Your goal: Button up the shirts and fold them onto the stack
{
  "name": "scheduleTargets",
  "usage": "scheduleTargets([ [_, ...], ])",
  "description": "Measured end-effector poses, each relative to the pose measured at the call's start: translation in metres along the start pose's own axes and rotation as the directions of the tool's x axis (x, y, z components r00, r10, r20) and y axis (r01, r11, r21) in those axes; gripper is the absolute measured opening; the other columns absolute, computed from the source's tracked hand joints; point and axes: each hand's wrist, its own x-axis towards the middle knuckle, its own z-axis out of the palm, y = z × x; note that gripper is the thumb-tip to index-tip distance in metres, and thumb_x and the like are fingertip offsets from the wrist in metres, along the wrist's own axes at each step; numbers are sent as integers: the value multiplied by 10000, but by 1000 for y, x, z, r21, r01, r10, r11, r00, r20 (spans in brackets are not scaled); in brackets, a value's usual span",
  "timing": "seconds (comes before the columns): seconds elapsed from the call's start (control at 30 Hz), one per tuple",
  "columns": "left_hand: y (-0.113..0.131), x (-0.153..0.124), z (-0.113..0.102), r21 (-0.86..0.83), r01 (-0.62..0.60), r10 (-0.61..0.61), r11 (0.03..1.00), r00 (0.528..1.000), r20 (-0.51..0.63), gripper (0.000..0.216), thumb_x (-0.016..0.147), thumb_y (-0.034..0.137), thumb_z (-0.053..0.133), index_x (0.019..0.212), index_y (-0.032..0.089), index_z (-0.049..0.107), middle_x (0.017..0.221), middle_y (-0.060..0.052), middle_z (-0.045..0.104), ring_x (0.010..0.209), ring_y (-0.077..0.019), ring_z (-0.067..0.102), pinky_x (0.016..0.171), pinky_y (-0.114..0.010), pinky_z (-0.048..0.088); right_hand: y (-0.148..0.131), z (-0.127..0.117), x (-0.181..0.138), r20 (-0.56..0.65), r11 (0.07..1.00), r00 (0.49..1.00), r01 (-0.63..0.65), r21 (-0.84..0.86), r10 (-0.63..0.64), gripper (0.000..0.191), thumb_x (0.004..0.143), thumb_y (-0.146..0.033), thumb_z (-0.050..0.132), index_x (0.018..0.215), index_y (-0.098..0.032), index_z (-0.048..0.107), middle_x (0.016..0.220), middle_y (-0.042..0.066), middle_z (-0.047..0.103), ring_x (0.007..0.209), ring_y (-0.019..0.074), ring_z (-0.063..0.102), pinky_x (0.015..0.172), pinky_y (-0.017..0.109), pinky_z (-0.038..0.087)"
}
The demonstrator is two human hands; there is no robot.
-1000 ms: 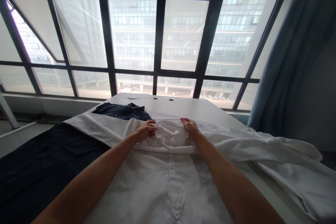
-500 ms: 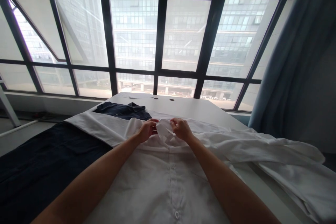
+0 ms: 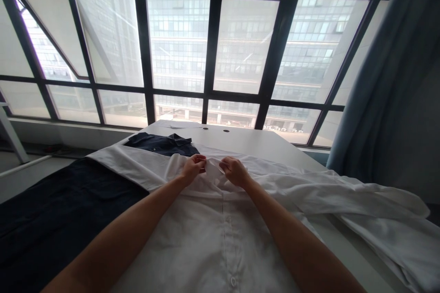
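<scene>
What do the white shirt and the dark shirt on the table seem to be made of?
The white shirt looks like a light woven cotton or cotton blend: matte, with soft creases and folds along the sleeve. The dark shirt also looks like matte woven fabric, possibly cotton, but it is too far away to make out the weave.

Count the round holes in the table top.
2: one round hole left of the other round hole, both near the far edge of the white table. More may be hidden under the white shirt.
</scene>
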Motion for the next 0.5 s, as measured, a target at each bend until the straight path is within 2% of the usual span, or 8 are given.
scheduleTargets([
  [0.17, 0, 0, 3, -59, 53, -50, 997, 997, 57, 286, 646, 274, 719, 869, 171, 572, 650, 43, 551, 549, -83, 520, 504, -184, 424, 12, 1, 0, -23, 994, 995, -99, 54, 101, 197, 886, -230, 497, 731, -191, 612, 761, 44, 658, 723, 161, 568, 703, 236, 381],
  [0.33, -2, -2, 4, 72, 21, -30, 997, 992, 126, 407, 682, 469, 742, 906, 156, 612, 625, 45, 533, 484, -68, 440, 418, -167, 311, 14, 0, 0, -6, 988, 997, -69, 136, 71, 227, 863, -279, 493, 662, -193, 555, 681, 24, 608, 653, 146, 512, 644, 238, 362],
  [0.5, -2, 1, -1, 94, -48, 42, 994, 997, 66, 493, 636, 508, 785, 944, 144, 658, 616, 42, 549, 488, -66, 448, 443, -170, 325, 13, 2, 2, 76, 931, 994, -98, 350, 76, 298, 815, -406, 515, 612, -189, 497, 557, -37, 454, 562, 109, 387, 547, 233, 307],
])
